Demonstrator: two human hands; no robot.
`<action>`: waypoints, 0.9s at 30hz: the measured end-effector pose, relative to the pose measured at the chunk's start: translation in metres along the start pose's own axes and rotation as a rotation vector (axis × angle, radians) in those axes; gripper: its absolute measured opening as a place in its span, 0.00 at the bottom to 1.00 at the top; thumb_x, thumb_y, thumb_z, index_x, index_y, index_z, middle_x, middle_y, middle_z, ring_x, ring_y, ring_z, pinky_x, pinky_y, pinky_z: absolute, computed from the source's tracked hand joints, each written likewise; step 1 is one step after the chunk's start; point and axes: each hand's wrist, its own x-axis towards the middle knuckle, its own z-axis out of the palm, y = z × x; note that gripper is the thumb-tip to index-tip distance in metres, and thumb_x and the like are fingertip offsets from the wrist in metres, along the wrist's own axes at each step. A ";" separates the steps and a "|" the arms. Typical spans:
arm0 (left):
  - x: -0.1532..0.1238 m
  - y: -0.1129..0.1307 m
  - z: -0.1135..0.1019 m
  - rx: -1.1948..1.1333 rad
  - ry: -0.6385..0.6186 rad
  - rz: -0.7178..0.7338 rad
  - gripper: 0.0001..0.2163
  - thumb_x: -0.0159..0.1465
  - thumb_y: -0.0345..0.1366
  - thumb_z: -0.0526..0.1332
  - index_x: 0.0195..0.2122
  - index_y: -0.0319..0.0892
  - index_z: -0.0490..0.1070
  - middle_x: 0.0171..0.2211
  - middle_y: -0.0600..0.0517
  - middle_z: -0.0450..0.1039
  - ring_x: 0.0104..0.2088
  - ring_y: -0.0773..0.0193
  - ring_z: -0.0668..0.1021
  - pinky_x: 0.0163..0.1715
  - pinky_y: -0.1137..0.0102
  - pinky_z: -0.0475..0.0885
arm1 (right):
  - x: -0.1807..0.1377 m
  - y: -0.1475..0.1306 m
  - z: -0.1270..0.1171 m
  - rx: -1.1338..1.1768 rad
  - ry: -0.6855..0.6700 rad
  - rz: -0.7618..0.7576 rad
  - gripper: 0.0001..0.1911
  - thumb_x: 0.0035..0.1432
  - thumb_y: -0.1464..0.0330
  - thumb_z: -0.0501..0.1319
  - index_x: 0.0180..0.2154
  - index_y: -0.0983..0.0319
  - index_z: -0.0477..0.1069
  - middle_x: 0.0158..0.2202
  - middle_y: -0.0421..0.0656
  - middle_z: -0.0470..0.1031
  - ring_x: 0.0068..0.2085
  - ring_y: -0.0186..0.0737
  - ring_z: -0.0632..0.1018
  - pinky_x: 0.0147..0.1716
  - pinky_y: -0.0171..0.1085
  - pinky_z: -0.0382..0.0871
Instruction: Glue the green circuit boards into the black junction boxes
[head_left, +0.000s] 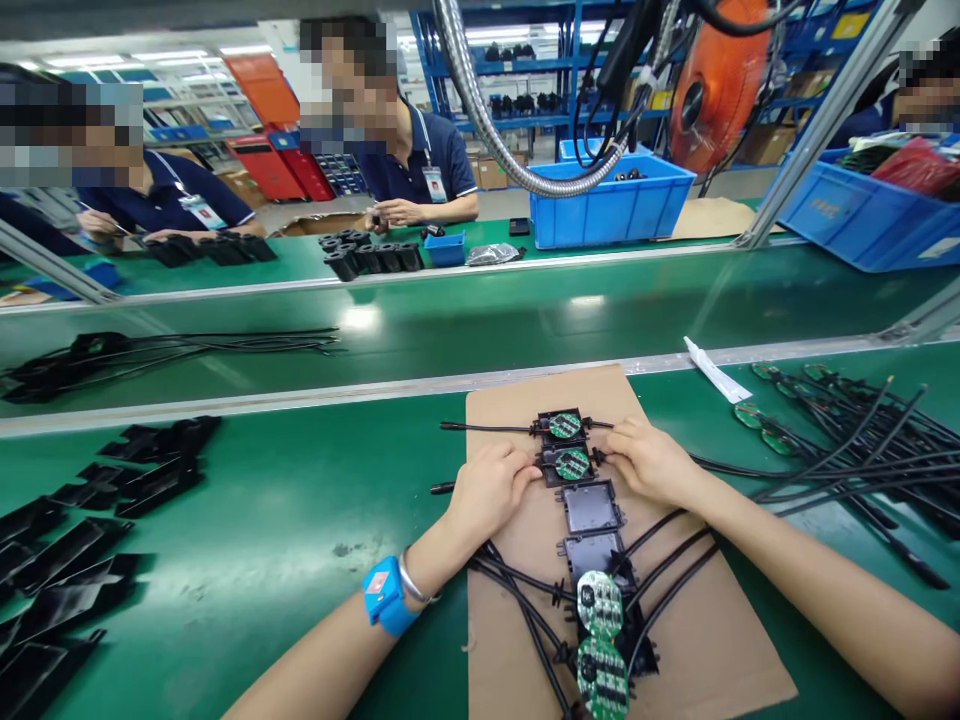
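A row of small black housings lies on a brown cardboard sheet [517, 420]. The farthest housing [561, 425] and the second housing [570, 465] each hold a round green circuit board. My left hand [487, 492] and my right hand [649, 462] pinch the second housing from either side, fingers curled on its cable ends. Two empty housings [592, 508] follow toward me. Closer still lie two loose green boards [600, 602] on black cables [667, 570]. A blue wristband [386, 596] is on my left wrist.
Black covers [150, 470] lie scattered at left. A heap of cabled green boards [840, 420] sits at right, next to a white tube [712, 372]. Beyond the conveyor belt [480, 320], other people work near blue bins [607, 205].
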 end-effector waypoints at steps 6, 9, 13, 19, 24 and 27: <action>-0.010 0.005 -0.011 0.071 0.002 0.002 0.07 0.66 0.36 0.58 0.40 0.40 0.74 0.37 0.46 0.74 0.41 0.53 0.74 0.44 0.60 0.67 | -0.012 -0.015 -0.014 -0.089 0.003 0.029 0.12 0.61 0.70 0.52 0.39 0.64 0.74 0.36 0.50 0.73 0.41 0.48 0.70 0.43 0.44 0.65; -0.024 0.014 -0.009 -0.073 -0.036 0.092 0.07 0.66 0.34 0.57 0.43 0.40 0.71 0.41 0.47 0.74 0.43 0.56 0.75 0.46 0.62 0.69 | -0.021 -0.035 -0.019 -0.126 -0.094 0.116 0.13 0.61 0.64 0.55 0.29 0.63 0.72 0.31 0.48 0.73 0.38 0.47 0.71 0.39 0.42 0.64; -0.036 0.024 -0.005 -0.304 -0.093 0.109 0.05 0.65 0.33 0.58 0.41 0.41 0.69 0.40 0.49 0.75 0.42 0.58 0.76 0.44 0.64 0.71 | -0.023 -0.055 -0.014 -0.139 -0.233 0.189 0.16 0.62 0.66 0.54 0.23 0.62 0.69 0.26 0.46 0.73 0.36 0.46 0.72 0.36 0.40 0.62; -0.052 0.030 -0.020 -0.378 -0.232 0.223 0.06 0.62 0.37 0.62 0.38 0.42 0.70 0.37 0.51 0.75 0.39 0.59 0.75 0.40 0.66 0.70 | -0.038 -0.071 -0.028 0.024 -0.158 0.084 0.16 0.65 0.63 0.52 0.29 0.63 0.71 0.29 0.46 0.71 0.38 0.45 0.68 0.39 0.41 0.61; -0.063 0.036 -0.017 -0.430 -0.351 0.280 0.05 0.62 0.38 0.63 0.36 0.42 0.71 0.33 0.52 0.75 0.36 0.60 0.74 0.37 0.68 0.69 | -0.059 -0.099 -0.019 0.239 -0.230 -0.039 0.13 0.49 0.61 0.68 0.30 0.62 0.69 0.37 0.44 0.68 0.43 0.46 0.65 0.44 0.43 0.60; -0.068 0.033 -0.012 -0.480 -0.325 0.294 0.06 0.63 0.38 0.62 0.36 0.41 0.70 0.34 0.51 0.74 0.36 0.61 0.74 0.37 0.70 0.69 | -0.065 -0.105 -0.006 0.232 -0.170 -0.086 0.11 0.47 0.68 0.68 0.28 0.62 0.66 0.36 0.42 0.67 0.42 0.44 0.65 0.43 0.42 0.60</action>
